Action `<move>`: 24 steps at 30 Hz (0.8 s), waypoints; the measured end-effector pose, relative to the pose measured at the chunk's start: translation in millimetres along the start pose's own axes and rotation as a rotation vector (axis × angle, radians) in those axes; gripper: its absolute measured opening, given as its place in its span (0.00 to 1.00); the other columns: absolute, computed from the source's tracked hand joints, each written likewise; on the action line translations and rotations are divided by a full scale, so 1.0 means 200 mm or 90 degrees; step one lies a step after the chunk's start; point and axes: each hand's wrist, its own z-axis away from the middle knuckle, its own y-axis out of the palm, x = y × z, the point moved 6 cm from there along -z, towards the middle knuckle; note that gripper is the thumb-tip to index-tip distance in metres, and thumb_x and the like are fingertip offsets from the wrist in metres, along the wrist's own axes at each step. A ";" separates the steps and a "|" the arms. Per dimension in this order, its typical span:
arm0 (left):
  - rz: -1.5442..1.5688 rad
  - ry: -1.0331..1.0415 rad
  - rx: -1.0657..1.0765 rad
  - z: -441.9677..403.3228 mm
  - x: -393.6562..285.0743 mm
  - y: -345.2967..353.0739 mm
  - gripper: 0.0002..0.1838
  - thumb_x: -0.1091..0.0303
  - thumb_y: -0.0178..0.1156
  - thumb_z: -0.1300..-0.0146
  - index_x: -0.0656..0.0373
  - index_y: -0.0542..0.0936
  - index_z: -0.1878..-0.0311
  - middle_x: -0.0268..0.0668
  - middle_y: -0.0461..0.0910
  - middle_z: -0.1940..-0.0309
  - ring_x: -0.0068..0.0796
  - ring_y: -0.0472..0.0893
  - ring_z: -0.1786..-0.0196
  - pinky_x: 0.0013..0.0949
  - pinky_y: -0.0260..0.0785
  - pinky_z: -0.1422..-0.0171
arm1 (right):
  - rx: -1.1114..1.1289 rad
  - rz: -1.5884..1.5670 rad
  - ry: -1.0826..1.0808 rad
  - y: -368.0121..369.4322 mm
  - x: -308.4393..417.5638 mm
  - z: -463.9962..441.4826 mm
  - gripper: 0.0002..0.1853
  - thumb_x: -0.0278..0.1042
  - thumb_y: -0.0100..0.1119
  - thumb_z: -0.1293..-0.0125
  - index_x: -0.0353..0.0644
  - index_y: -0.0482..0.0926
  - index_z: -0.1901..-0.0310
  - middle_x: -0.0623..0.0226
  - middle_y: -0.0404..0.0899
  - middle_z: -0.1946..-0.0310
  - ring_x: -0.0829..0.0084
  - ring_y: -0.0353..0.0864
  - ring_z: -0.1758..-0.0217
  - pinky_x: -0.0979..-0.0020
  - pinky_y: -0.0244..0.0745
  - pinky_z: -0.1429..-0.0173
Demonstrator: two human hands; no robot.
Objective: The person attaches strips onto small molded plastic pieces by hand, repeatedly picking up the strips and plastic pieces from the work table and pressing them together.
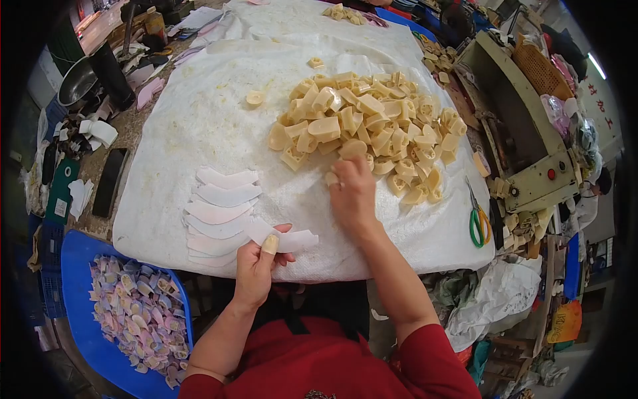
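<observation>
My left hand (pixel 256 266) pinches a pale curved strip (pixel 300 241) between a thumb with a beige cover and the fingers. Beside it, several similar white and pale pink strips (pixel 222 211) lie overlapped in a fanned row on the cloth. My right hand (pixel 354 199) is at the near edge of a heap of beige plastic shoe heels (pixel 379 106), its fingers closed on one beige shoe heel (pixel 352 147). Slight blur covers these fingertips. Two more beige pieces sit apart from the heap, one of them a loose heel (pixel 255 98) to the left.
White woven cloth (pixel 193 139) covers the table. Scissors (pixel 478 219) with green and orange handles lie at the right edge; a phone (pixel 110 183) is on the left. A blue basin (pixel 83 286) at lower left holds many pink and purple covered heels. A metal machine (pixel 541 176) stands right.
</observation>
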 end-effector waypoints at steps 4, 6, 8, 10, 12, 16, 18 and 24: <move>0.020 -0.027 -0.033 0.00 -0.01 0.00 0.17 0.66 0.50 0.29 0.67 0.75 0.45 0.35 0.79 0.70 0.18 0.74 0.70 0.23 0.66 0.64 | 0.061 -0.317 0.284 -0.18 -0.02 0.15 0.16 0.15 0.54 0.50 0.37 0.75 0.57 0.59 0.71 0.63 0.62 0.73 0.62 0.68 0.72 0.59; 0.030 -0.039 -0.032 -0.01 0.00 0.01 0.17 0.67 0.50 0.29 0.67 0.73 0.43 0.36 0.79 0.68 0.19 0.75 0.68 0.23 0.66 0.62 | 0.123 -0.337 0.316 -0.20 -0.04 0.25 0.19 0.15 0.54 0.49 0.37 0.74 0.54 0.58 0.71 0.61 0.62 0.73 0.60 0.68 0.72 0.57; 0.038 -0.061 -0.041 0.00 0.03 0.01 0.17 0.69 0.51 0.30 0.68 0.72 0.42 0.37 0.79 0.67 0.20 0.76 0.65 0.23 0.67 0.60 | 0.117 -0.270 0.229 -0.21 -0.03 0.33 0.22 0.16 0.57 0.48 0.38 0.74 0.48 0.55 0.71 0.56 0.62 0.73 0.59 0.68 0.72 0.53; 0.100 -0.018 -0.010 0.00 0.00 0.04 0.20 0.68 0.47 0.29 0.69 0.67 0.38 0.40 0.79 0.60 0.24 0.77 0.59 0.26 0.66 0.55 | 0.108 -0.234 0.196 -0.21 0.00 0.34 0.23 0.15 0.56 0.48 0.38 0.73 0.47 0.54 0.70 0.55 0.61 0.73 0.58 0.68 0.72 0.52; 0.158 -0.029 -0.010 0.00 -0.01 0.04 0.21 0.68 0.45 0.28 0.70 0.65 0.37 0.41 0.78 0.57 0.25 0.77 0.57 0.27 0.66 0.54 | 0.087 -0.157 0.150 -0.21 0.04 0.33 0.25 0.13 0.54 0.48 0.39 0.74 0.45 0.55 0.72 0.56 0.60 0.74 0.56 0.67 0.71 0.49; 0.196 -0.028 0.001 0.02 -0.01 0.02 0.23 0.63 0.42 0.27 0.72 0.65 0.37 0.44 0.76 0.51 0.31 0.77 0.55 0.30 0.66 0.53 | 0.110 -0.204 0.167 -0.21 0.02 0.35 0.25 0.14 0.59 0.47 0.40 0.73 0.45 0.60 0.77 0.60 0.64 0.78 0.57 0.66 0.75 0.54; 0.187 -0.024 -0.002 0.03 0.00 0.01 0.24 0.62 0.45 0.28 0.72 0.65 0.38 0.45 0.76 0.51 0.32 0.78 0.56 0.31 0.67 0.53 | 0.065 -0.389 0.259 -0.26 0.10 0.35 0.24 0.14 0.60 0.46 0.40 0.73 0.46 0.59 0.78 0.58 0.66 0.79 0.56 0.68 0.76 0.55; 0.148 -0.004 -0.021 0.09 -0.05 0.11 0.23 0.62 0.43 0.26 0.73 0.68 0.39 0.44 0.75 0.48 0.24 0.75 0.53 0.28 0.67 0.47 | -0.009 -0.559 0.089 -0.34 0.36 0.30 0.21 0.15 0.61 0.47 0.42 0.73 0.51 0.54 0.77 0.56 0.58 0.79 0.58 0.64 0.75 0.54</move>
